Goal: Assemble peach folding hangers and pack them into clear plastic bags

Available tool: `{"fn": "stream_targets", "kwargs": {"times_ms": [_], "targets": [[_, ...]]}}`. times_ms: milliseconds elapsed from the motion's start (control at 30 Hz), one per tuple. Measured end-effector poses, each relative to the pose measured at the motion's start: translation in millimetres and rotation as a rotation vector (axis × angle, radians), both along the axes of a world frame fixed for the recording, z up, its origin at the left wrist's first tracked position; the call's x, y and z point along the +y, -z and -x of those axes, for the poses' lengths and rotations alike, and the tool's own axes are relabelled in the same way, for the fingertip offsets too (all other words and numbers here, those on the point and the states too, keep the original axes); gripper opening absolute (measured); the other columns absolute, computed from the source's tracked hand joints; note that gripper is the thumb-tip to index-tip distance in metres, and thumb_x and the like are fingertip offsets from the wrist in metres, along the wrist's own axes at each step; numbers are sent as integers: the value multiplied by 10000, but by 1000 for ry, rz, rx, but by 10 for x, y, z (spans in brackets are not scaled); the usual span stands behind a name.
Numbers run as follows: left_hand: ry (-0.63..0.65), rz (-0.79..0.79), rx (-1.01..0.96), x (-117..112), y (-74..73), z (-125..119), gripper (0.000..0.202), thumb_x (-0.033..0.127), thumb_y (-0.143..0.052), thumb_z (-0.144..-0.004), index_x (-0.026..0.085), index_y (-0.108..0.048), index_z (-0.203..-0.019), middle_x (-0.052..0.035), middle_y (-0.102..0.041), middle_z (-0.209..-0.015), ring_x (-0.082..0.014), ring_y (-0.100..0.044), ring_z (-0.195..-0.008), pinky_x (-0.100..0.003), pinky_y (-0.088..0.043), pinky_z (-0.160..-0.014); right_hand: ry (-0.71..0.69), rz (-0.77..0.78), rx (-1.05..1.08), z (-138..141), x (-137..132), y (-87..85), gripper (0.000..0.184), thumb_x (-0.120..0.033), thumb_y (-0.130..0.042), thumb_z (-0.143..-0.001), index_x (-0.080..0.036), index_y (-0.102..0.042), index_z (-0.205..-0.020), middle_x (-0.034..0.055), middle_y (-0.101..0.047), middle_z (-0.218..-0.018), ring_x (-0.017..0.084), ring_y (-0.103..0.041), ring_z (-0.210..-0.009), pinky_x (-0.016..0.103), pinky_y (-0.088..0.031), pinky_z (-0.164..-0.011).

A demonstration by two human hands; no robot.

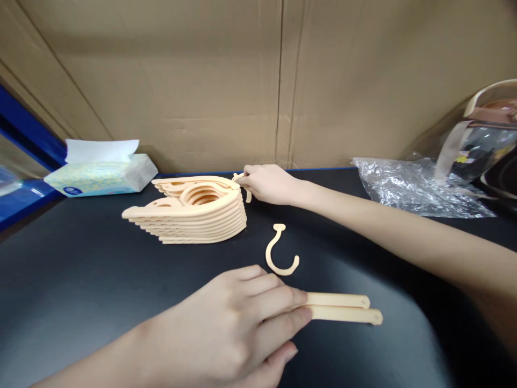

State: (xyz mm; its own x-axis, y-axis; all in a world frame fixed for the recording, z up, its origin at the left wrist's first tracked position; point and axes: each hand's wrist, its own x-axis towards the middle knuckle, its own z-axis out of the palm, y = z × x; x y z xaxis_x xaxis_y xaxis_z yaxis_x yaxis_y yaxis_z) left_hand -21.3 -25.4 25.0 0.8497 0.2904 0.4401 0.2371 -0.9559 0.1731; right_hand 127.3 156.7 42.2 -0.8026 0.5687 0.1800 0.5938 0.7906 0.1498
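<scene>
My left hand (246, 318) is closed over two slim cream plastic hanger arms (339, 307) at the front of the black table. They lie side by side, their ends pointing right; the rest is hidden under my fingers. Just beyond them a cream hanger hook (271, 253) lies loose, its curve towards me. Farther back, a neat stack of folded cream hangers (202, 223) rests on the table. At its right end my right hand (269, 183) pinches a small cream piece, apparently another hanger hook (249, 197), mostly covered by the fingers.
A tissue pack (105, 175) with one sheet sticking out sits at the back left, by a blue frame (32, 129). Crumpled clear plastic (412, 186) and a clear bag with beige trim (452, 145) are at the back right. Cardboard (210, 81) stands behind the table.
</scene>
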Motion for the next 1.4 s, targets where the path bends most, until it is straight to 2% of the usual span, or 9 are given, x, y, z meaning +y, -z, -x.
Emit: {"fn": "stream_targets", "kwargs": {"times_ms": [100, 267, 567, 700, 800, 933, 1033, 1167, 1400], "targets": [[-7, -8, 2, -9, 7, 12, 260, 167, -519, -1047, 106, -640, -1270, -104, -798, -1178, -215, -749, -987, -348, -569, -844, 47, 19, 11, -134, 23, -25, 393, -147, -444, -1048, -186, -734, -1310, 140, -747, -1202, 274, -715, -1045, 337, -482, -765], [2, -27, -10, -17, 32, 28, 248, 151, -534, -1038, 85, -648, -1248, -94, -795, -1190, -217, -742, -965, -357, -566, -839, 109, 17, 45, -549, -46, 43, 346, -223, -446, -1083, -142, -722, -1275, 144, -756, -1196, 257, -722, -1062, 331, -513, -838], [6, -24, -17, -20, 33, 28, 244, 147, -540, -1023, 84, -663, -1223, -87, -794, -1184, -213, -735, -943, -354, -563, -809, 93, -14, 63, -1338, -515, 162, 334, -297, -424, -1092, -149, -704, -1196, 136, -751, -1176, 277, -737, -1066, 413, -585, -904], [-1, -19, -9, -23, 21, 22, 241, 147, -527, -1038, 95, -654, -1236, -92, -798, -1178, -207, -739, -966, -340, -566, -835, 45, -49, 59, -1448, -845, 176, 349, -254, -392, -1082, -153, -718, -1158, 136, -762, -1168, 269, -751, -987, 418, -586, -876], [2, -10, -17, -16, 26, 17, 239, 149, -537, -1036, 93, -653, -1237, -97, -799, -1173, -211, -745, -979, -341, -571, -836, 36, -94, 65, -1452, -1084, 176, 343, -266, -388, -1089, -167, -712, -1035, 108, -763, -1018, 246, -739, -833, 393, -567, -775], [8, -6, -21, -7, 37, 11, 245, 146, -537, -1033, 94, -653, -1241, -97, -799, -1166, -208, -750, -985, -337, -576, -823, 178, -11, 143, -1441, -1231, 167, 221, -255, -465, -1022, -213, -625, -876, 50, -695, -858, 206, -680, -694, 330, -483, -605], [6, -7, -17, -7, 29, 4, 249, 127, -530, -1024, 90, -653, -1238, -99, -798, -1147, -210, -754, -976, -336, -581, -824, 279, 95, 224, -1448, -1165, 145, 96, -195, -528, -907, -236, -545, -822, -1, -661, -766, 163, -638, -611, 286, -452, -560], [0, -10, -6, -14, 6, 1, 243, 138, -520, -1033, 108, -649, -1236, -100, -799, -1138, -207, -755, -976, -332, -587, -845, 324, 110, 271, -1448, -898, 52, 98, -184, -576, -795, -251, -505, -804, -47, -610, -635, 148, -575, -512, 266, -390, -502], [4, -2, -7, 0, 1, -5, 252, 145, -514, -1039, 109, -638, -1255, -99, -799, -1154, -199, -751, -984, -322, -584, -849, 173, 77, 312, -1221, -321, -130, 91, -203, -556, -840, -244, -483, -806, 42, -668, -856, 215, -608, -809, 320, -424, -730]]}}
